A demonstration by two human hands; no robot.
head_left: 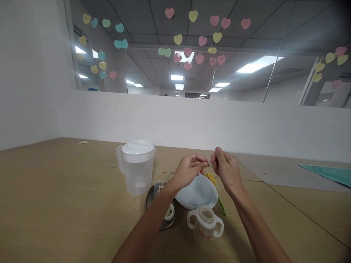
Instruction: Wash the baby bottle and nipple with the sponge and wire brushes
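Note:
Above the far rim of a white bowl (197,191), my left hand (190,168) and my right hand (227,168) come close together. The left thumb and fingers are pinched. My right hand is closed, thumb up, and a small pale, see-through bit shows between the two hands, too small to name. Nearer me stands a clear baby bottle (206,221) with two white handles and an open top. Left of the bowl, partly behind my left forearm, a round metal tray (149,201) carries a clear cap (159,187) and a white ring (170,212).
A lidded clear plastic pitcher (138,170) stands to the left. Right of the bowl lies a brush with a green handle (222,205) and a yellow head (210,178). A teal cloth (329,174) lies far right, and a white wall (170,120) rises behind the table.

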